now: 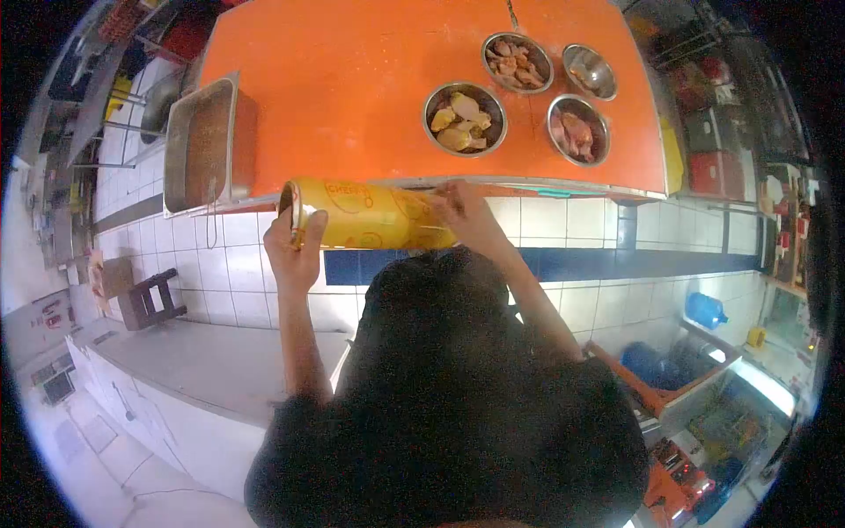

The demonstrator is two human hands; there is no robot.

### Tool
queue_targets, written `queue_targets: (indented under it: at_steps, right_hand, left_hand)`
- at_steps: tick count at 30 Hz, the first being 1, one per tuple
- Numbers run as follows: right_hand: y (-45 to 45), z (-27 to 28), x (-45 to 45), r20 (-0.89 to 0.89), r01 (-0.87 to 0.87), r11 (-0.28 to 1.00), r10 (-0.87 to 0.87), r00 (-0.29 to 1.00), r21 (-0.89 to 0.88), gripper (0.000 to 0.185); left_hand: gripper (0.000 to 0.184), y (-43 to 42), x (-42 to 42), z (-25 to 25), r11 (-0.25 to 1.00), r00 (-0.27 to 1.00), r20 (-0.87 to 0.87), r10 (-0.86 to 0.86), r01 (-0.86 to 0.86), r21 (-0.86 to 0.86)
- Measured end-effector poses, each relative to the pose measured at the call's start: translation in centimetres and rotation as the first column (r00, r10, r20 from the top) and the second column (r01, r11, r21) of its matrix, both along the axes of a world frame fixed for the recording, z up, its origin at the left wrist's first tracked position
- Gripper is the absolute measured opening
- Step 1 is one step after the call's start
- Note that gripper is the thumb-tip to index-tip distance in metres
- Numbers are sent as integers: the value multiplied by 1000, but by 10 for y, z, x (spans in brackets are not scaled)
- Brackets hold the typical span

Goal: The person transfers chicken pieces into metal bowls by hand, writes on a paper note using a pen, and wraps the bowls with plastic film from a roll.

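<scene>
A large yellow printed roll of plastic film point(378, 216) is held level in front of my body, just off the near edge of the orange table. My left hand point(296, 248) grips its left end, where the core opening shows, with the thumb over the outside. At the other end my right hand point(466, 216) has its fingers closed against the film. Beyond the roll, a metal bowl of pale chicken pieces point(465, 119) stands on the orange table point(343, 97).
More metal bowls with raw meat stand to the right: one at the back point(518, 62), one nearer point(578, 130), and a smaller one point(590, 72). A deep metal pan point(201, 150) sits at the table's left edge. A white counter point(202, 352) lies behind me on the left.
</scene>
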State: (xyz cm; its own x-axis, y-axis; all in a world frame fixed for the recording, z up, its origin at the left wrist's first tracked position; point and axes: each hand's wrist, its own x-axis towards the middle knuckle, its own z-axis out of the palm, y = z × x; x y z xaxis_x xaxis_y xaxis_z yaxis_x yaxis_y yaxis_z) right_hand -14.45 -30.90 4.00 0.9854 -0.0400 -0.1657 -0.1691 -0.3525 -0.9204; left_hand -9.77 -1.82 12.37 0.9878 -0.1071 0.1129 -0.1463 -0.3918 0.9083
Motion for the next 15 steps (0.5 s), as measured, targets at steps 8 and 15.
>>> queue_targets:
  at_steps: [8,15]
  right_hand:
    - [14,-42,-4,285,-123,992,126,950,-27,14]
    - [38,-82,-1,-216,82,832,47,975,549,16]
  left_hand:
    - [20,-3,-14,10,950,995,97,-29,-3,314]
    - [17,-12,-19,-2,907,967,226,-115,9,421]
